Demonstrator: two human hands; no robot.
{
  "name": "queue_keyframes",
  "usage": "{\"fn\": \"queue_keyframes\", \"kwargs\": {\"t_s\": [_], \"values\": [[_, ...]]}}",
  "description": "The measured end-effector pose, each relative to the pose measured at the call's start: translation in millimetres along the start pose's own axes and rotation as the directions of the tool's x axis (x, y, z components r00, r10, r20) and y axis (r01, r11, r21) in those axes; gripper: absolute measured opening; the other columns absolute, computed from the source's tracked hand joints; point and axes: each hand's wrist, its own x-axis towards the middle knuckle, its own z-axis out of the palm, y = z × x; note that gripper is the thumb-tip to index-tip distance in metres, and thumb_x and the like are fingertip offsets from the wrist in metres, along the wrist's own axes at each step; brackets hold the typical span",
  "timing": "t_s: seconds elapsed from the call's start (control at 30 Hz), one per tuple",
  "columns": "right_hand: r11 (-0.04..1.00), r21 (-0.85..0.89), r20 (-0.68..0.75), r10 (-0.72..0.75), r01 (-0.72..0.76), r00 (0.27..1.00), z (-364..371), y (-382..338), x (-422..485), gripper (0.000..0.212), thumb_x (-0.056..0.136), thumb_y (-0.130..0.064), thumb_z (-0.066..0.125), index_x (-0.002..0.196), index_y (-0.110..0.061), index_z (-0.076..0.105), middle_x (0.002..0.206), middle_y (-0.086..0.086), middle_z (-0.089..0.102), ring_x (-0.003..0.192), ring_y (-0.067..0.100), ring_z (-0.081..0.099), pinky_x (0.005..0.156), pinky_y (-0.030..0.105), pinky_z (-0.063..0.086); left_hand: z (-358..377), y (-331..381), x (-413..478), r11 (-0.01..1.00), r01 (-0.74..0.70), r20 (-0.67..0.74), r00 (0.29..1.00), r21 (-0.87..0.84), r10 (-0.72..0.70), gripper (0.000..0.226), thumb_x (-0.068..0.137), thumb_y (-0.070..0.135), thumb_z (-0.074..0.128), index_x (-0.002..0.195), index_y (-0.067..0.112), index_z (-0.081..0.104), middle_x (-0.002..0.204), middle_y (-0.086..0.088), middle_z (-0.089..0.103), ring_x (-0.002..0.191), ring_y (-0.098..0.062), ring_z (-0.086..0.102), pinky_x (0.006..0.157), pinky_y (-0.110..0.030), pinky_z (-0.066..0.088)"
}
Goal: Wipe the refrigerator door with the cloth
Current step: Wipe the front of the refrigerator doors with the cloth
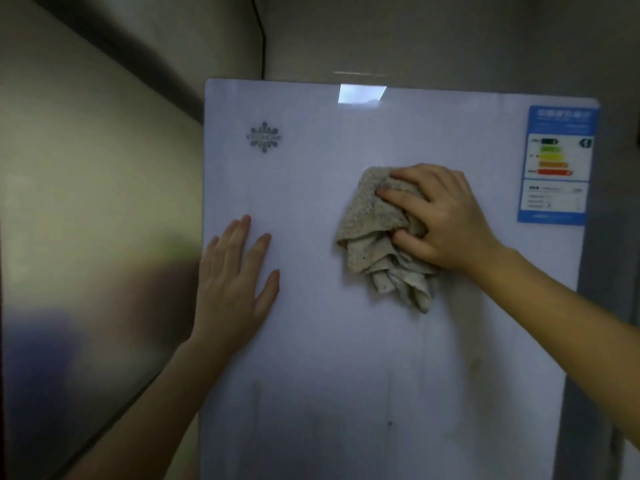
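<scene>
- The refrigerator door (346, 358) fills most of my view. It is a glossy, pale panel, stiff and slick by the look of it, so I judge it needs firm flat pressure, not grip. A ceiling light glares off its top edge.
- The brushed metal-looking wall panel (86, 202) stands just left of the door, and dim grey walls rise behind. The room is poorly lit.
- My left hand (235, 282) lies flat on the door near its left edge, with its fingers (242, 233) straight and spread, holding nothing. I read it as bracing the door.
- My right hand (446, 220) presses the cloth (370, 220) against the upper middle of the door, fingers and thumb curled round the bunched part.
- The cloth is beige, soft and limp, likely light. Its loose folds hang below the hand, so holding it at the wad looks right.
- A blue energy label (557, 164) sits at the door's upper right. Its edges could lift under the cloth.
- A snowflake logo (264, 137) marks the upper left.
- A dark speck (390, 423) and faint streaks lie lower down, not yet wiped.
</scene>
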Motion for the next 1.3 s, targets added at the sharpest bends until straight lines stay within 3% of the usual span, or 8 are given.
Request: {"fn": "queue_keyframes", "kwargs": {"t_s": [0.17,0.37,0.63,0.83,1.03,1.1,1.17,1.3], "values": [[0.997,0.054,-0.03,0.058,-0.056,0.998,7,-10,3,0.064,0.084,-0.053,0.067,0.137,-0.017,0.064,0.142,0.015,0.057,0.128,0.036,0.053,0.103,0.043,0.038,7,13,35,0.999,0.032,-0.057,0.998,-0.015,-0.032,0.052,0.097,0.035,0.055,0.144,0.011,0.052,0.16,-0.015,0.039,0.148,-0.035,0.037,0.122,-0.052,0.028],[0.98,0.043,0.069,-0.197,0.195,0.978,16,-10,-28,0.063,0.085,-0.051,0.068,0.139,-0.018,0.063,0.141,0.015,0.059,0.13,0.034,0.054,0.102,0.043,0.041,13,9,36,1.0,-0.006,-0.1,0.995,0.02,0.008,0.049,0.098,0.036,0.052,0.141,0.011,0.056,0.158,-0.015,0.043,0.147,-0.035,0.04,0.12,-0.053,0.03],[0.999,0.036,-0.057,0.041,-0.039,0.998,12,0,7,0.059,0.085,-0.046,0.064,0.137,-0.016,0.064,0.141,0.015,0.058,0.126,0.036,0.055,0.1,0.045,0.042,19,8,33,1.0,-0.003,-0.104,0.995,-0.004,0.002,0.052,0.1,0.038,0.048,0.146,0.013,0.051,0.161,-0.014,0.038,0.151,-0.033,0.034,0.123,-0.052,0.026],[0.969,0.019,0.07,-0.248,0.247,0.966,15,-5,-15,0.059,0.087,-0.044,0.063,0.139,-0.017,0.063,0.143,0.015,0.059,0.129,0.034,0.055,0.103,0.044,0.042,15,7,33,1.0,-0.02,-0.084,0.996,0.015,0.021,0.053,0.1,0.039,0.048,0.146,0.013,0.051,0.162,-0.013,0.037,0.151,-0.033,0.034,0.124,-0.051,0.026],[0.981,0.076,-0.07,0.185,-0.18,0.98,-8,36,0,0.063,0.088,-0.044,0.06,0.145,-0.018,0.055,0.147,0.014,0.052,0.131,0.036,0.048,0.103,0.049,0.041,13,7,33,1.0,-0.018,-0.078,0.997,0.012,0.019,0.054,0.1,0.04,0.047,0.145,0.012,0.053,0.161,-0.014,0.038,0.151,-0.033,0.034,0.124,-0.048,0.023],[0.971,0.088,-0.082,0.23,-0.223,0.97,-5,33,-7,0.062,0.09,-0.044,0.058,0.146,-0.017,0.053,0.149,0.014,0.05,0.133,0.036,0.047,0.105,0.05,0.04,12,8,34,1.0,-0.006,-0.07,0.998,0.009,0.006,0.054,0.1,0.04,0.047,0.145,0.012,0.052,0.162,-0.014,0.037,0.151,-0.032,0.033,0.125,-0.048,0.022],[0.984,0.076,-0.056,0.168,-0.163,0.984,2,20,-25,0.063,0.089,-0.043,0.059,0.146,-0.017,0.053,0.148,0.016,0.051,0.132,0.038,0.048,0.106,0.05,0.04,12,10,34,1.0,0.003,-0.067,0.998,0.003,-0.002,0.054,0.099,0.039,0.047,0.145,0.012,0.052,0.162,-0.014,0.037,0.151,-0.033,0.033,0.124,-0.047,0.021],[0.985,0.021,0.079,-0.174,0.172,0.982,7,-1,-66,0.062,0.081,-0.041,0.066,0.139,-0.018,0.062,0.143,0.015,0.058,0.129,0.034,0.053,0.104,0.044,0.041,10,12,33,1.0,0.005,-0.052,0.999,0.001,-0.005,0.054,0.099,0.039,0.047,0.145,0.011,0.051,0.162,-0.015,0.036,0.15,-0.035,0.033,0.124,-0.05,0.021]]}}
